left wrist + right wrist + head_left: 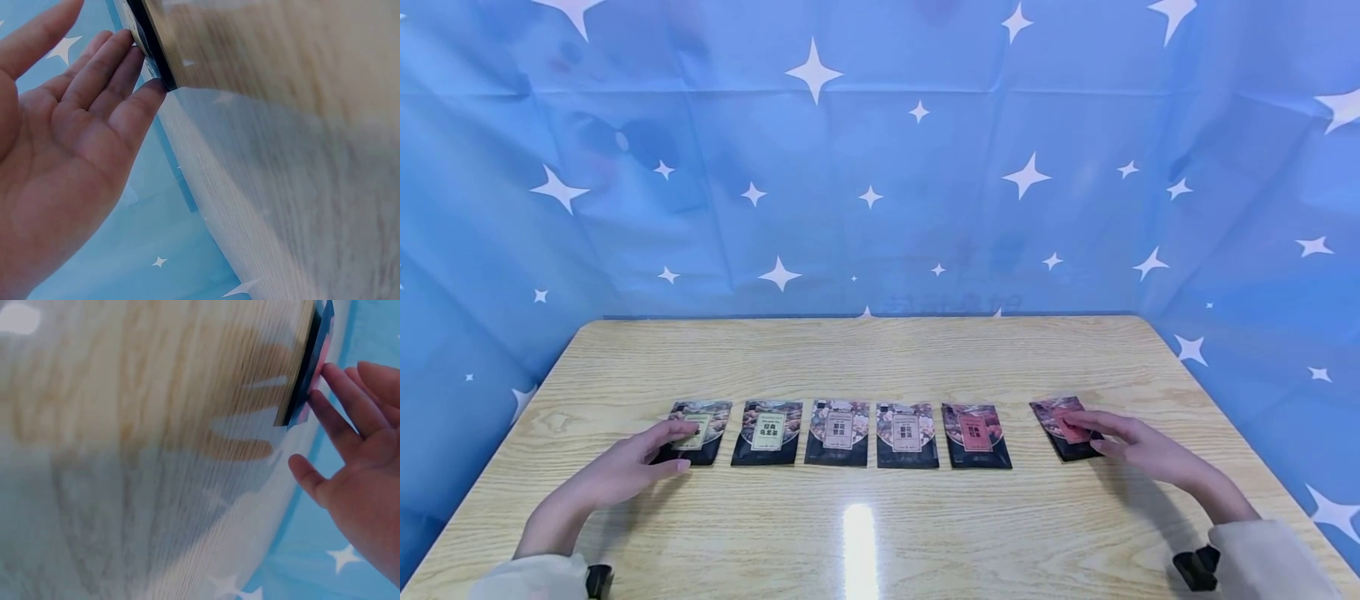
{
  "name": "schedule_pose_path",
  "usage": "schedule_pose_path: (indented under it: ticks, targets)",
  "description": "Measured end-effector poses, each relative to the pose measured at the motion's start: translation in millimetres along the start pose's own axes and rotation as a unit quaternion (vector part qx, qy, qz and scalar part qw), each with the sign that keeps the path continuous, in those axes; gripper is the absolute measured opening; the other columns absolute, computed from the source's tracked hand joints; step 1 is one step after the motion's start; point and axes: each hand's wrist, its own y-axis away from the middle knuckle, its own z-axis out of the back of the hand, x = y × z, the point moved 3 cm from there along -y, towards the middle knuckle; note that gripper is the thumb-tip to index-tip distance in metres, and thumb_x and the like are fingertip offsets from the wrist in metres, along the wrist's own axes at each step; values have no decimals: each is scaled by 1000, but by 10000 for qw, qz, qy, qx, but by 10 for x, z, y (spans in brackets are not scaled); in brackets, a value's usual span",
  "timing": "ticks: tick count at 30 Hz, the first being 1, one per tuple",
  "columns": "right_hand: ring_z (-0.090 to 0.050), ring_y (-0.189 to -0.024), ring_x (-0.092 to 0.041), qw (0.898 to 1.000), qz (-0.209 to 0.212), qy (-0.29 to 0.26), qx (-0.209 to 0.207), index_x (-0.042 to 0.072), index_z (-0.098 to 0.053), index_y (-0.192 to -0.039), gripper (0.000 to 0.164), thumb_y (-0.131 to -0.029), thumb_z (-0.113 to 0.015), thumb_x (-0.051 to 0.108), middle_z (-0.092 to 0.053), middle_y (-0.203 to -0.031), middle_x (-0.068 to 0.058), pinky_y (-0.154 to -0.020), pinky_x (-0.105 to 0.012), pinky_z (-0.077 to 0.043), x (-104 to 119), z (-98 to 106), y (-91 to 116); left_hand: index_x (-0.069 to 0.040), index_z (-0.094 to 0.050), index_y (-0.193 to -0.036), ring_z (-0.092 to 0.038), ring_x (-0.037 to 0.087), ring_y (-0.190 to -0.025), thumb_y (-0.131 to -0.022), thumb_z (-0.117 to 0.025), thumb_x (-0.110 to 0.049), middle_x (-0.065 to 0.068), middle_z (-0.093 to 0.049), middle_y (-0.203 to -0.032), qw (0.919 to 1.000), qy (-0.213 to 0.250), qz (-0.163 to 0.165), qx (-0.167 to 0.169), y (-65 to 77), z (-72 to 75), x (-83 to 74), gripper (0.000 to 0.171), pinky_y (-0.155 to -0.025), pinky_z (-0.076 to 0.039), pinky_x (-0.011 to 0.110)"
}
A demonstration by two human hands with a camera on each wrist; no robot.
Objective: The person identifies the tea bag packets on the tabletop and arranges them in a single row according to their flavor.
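Note:
Several flat tea sachets with dark lower edges and floral prints lie in a row across the table. My left hand rests its fingertips on the leftmost green-labelled tea sachet. In the left wrist view that hand has its fingers extended to the edge of the sachet. At the far right, my right hand touches a tilted red-labelled tea sachet. The right wrist view shows the fairly straight fingers of the hand against this sachet, the thumb apart from it.
Between the hands lie a green-labelled sachet, two pale-labelled sachets and another red-labelled sachet. The wooden table carries a bright light reflection in front. Blue star-patterned cloth hangs behind and at both sides.

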Motion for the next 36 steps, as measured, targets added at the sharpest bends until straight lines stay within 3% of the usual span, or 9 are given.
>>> schedule_pose_path:
  ticks: [4, 7, 8, 10, 15, 17, 24, 36]
  targets:
    - [-30, -128, -25, 9998, -11, -68, 200, 3, -35, -140, 47, -97, -45, 18, -34, -138, -27, -90, -42, -43, 42, -63, 25, 3, -36, -135, -28, 50, -124, -90, -58, -26, 30, -37, -134, 10000, -20, 2, 0, 3, 0, 4, 58, -91, -35, 59]
    - [-26, -125, -46, 9994, 78, -60, 320, 2, -34, -141, 48, -97, -45, 20, -32, -138, -28, -90, -52, -40, 106, -105, 26, 3, -35, -135, -28, 49, -124, -90, -58, -27, 30, -36, -134, 10000, -13, 14, 1, -2, -1, 8, 59, -92, -34, 59]
    - [-26, -124, -48, 9994, 106, -70, 336, 2, -33, -141, 48, -97, -45, 20, -32, -138, -28, -90, -51, -40, 125, -118, 21, 3, -35, -135, -28, 49, -124, -90, -58, -26, 30, -36, -134, 10000, -4, 10, 3, -4, -1, 9, 59, -92, -34, 59]
    - [-29, -126, -38, 9994, 108, 15, 321, 4, -34, -141, 49, -97, -45, 22, -34, -138, -27, -90, -43, -42, 159, -144, 13, 4, -35, -135, -28, 49, -125, -90, -59, -26, 30, -36, -135, 10000, 22, 6, 4, -8, 0, 9, 59, -93, -33, 59]
    - [-33, -125, -36, 9991, 276, 71, 309, 1, -34, -140, 48, -97, -45, 20, -35, -137, -27, -89, -34, -43, 218, -210, -22, 4, -35, -135, -28, 49, -125, -90, -59, -26, 30, -36, -135, 10000, 24, -2, 5, -9, 0, 7, 59, -93, -34, 58]
    - [-31, -122, -46, 9988, 327, 64, 345, -1, -33, -140, 48, -98, -45, 19, -35, -137, -28, -90, -37, -43, 237, -232, -38, 4, -35, -135, -28, 49, -124, -90, -58, -26, 30, -36, -134, 10000, 7, 2, 13, -6, -1, 4, 59, -92, -35, 58]
    - [-27, -123, -51, 9988, 266, -106, 393, -2, -31, -140, 52, -97, -46, 22, -33, -137, -29, -88, -60, -35, 288, -287, -78, 6, -35, -135, -29, 50, -123, -91, -57, -24, 31, -36, -134, 10000, -71, -47, 28, 0, 6, -8, 57, -92, -35, 57]
    - [-29, -122, -50, 9988, 367, -37, 325, -2, -31, -140, 51, -97, -45, 22, -34, -136, -30, -87, -60, -34, 316, -318, -91, 5, -36, -135, -31, 48, -123, -91, -57, -26, 30, -38, -133, 9998, -152, -106, 14, -2, 17, -25, 57, -91, -36, 56]
